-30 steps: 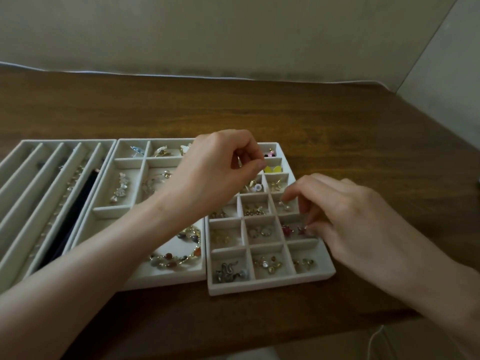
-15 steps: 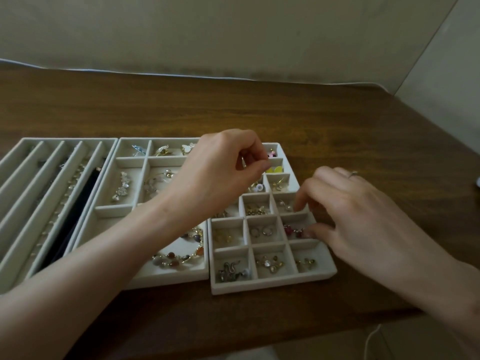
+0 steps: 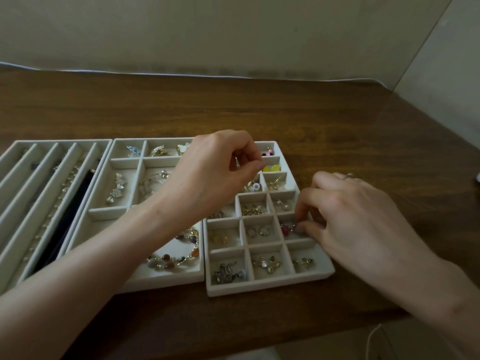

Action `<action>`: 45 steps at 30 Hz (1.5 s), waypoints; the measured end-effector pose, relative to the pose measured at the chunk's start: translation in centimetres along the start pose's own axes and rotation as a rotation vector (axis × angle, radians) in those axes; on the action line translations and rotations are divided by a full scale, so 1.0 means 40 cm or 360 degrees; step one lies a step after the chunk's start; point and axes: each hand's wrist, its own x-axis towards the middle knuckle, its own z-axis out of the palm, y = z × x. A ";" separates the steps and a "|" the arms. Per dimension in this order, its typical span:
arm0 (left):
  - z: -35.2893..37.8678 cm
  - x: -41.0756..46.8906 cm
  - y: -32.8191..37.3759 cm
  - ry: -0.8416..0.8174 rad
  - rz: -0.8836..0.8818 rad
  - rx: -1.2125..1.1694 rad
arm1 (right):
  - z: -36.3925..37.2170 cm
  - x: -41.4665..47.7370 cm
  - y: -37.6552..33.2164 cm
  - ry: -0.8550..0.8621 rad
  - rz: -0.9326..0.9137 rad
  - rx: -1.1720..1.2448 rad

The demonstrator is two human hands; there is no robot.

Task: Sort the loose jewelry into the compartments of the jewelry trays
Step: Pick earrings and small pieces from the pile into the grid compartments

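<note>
Judging by full trays [image 3: 270, 288], we near done: right hand [image 3: 358, 222] pinches red piece [image 3: 285, 230]; left hand [image 3: 215, 170] pinched, contents unclear.

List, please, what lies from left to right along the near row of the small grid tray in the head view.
Silver snake piece → mixed gold and pearl pieces → small gold pieces, one compartment each in the grid tray.
</note>
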 end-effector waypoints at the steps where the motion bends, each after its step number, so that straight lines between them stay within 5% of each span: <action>1: 0.000 0.000 0.000 -0.0001 0.0002 0.0002 | 0.000 0.001 -0.001 0.0010 0.0002 0.0003; 13: 0.002 -0.001 -0.001 -0.0019 0.0007 0.0013 | -0.052 -0.020 0.060 0.0037 0.0101 0.0434; 22: 0.007 -0.004 0.002 -0.0081 0.0044 0.0011 | -0.044 -0.048 0.046 -0.0201 0.0078 0.0587; 39: 0.014 -0.009 0.012 -0.0185 0.0188 -0.0007 | -0.033 -0.035 0.023 -0.0475 0.0172 0.0626; 45: 0.014 -0.009 0.010 -0.0169 0.0199 0.0000 | -0.019 -0.032 0.013 -0.0238 0.0083 0.0416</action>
